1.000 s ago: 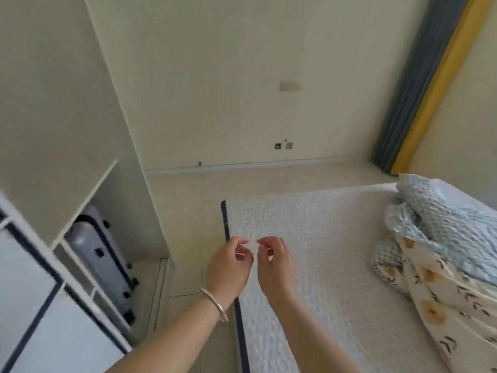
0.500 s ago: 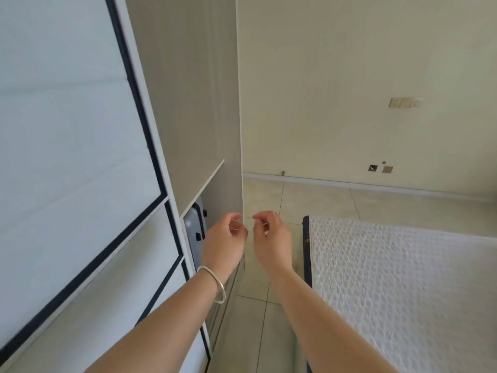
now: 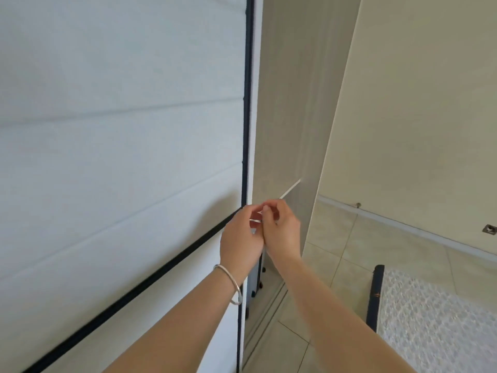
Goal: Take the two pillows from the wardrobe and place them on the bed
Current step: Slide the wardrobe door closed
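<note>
Two bare forearms reach up from the bottom edge, the left one wearing a thin silver bracelet [image 3: 233,285] at the wrist. The left hand [image 3: 240,238] and the right hand [image 3: 282,232] meet in front of the wardrobe, touching each other, fingers curled inward with the fingertips pinched together near a small pale sliver between them; what that sliver is cannot be told, and neither hand grips the wardrobe or any pillow. To the right, at the lower right corner, lies the corner of the bed [image 3: 435,319], its white quilted cover edged by a dark blue border, with pale floor tiles [image 3: 336,254] between it and the wardrobe. Just behind the hands stands the wardrobe door [image 3: 121,157], a large white panel with faint horizontal ribs and a dark blue frame, filling the left half of the view. Beside its right edge the wardrobe [image 3: 285,117] shows a narrow open gap with beige inner walls and a shelf edge; low in the gap a grey suitcase [image 3: 255,278] with black wheels is partly visible. No pillows are in view. Farther right is the cream wall [image 3: 416,103] with its skirting strip.
</note>
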`<state>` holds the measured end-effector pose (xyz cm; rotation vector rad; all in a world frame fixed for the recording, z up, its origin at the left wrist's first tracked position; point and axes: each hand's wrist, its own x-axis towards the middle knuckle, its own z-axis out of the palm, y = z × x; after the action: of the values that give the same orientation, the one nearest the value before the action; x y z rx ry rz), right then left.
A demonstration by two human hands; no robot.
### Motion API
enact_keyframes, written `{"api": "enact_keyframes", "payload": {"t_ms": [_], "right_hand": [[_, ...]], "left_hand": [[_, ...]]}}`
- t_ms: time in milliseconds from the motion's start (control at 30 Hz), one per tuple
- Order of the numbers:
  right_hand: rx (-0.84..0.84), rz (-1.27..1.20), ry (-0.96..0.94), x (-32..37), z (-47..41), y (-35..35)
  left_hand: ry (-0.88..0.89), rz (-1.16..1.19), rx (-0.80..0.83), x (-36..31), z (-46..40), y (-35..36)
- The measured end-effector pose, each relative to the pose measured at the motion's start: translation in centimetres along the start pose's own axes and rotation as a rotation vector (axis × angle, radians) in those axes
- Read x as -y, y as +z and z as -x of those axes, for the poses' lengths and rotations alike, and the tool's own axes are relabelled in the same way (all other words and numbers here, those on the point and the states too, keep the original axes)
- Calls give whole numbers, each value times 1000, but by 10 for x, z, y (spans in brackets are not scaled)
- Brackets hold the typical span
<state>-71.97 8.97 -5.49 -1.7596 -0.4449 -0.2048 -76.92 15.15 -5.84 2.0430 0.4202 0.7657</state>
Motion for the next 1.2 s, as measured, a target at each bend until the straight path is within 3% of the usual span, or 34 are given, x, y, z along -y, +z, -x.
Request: {"api": "enact_keyframes", "payload": {"t_ms": [200,433,633,1200], "right_hand": [[201,-164,45,21,-46,6],[334,-86,-1,34,-112,12],[471,-75,-46,46,-136,36],[461,-141,-127,8,-201,28]], "left_hand": [[117,-63,-146,-10,-31,-8],[185,-384,-30,4,-39,11],[290,-497,-95,9,-50,25],[380,-746,-173,36,-114,84]]}}
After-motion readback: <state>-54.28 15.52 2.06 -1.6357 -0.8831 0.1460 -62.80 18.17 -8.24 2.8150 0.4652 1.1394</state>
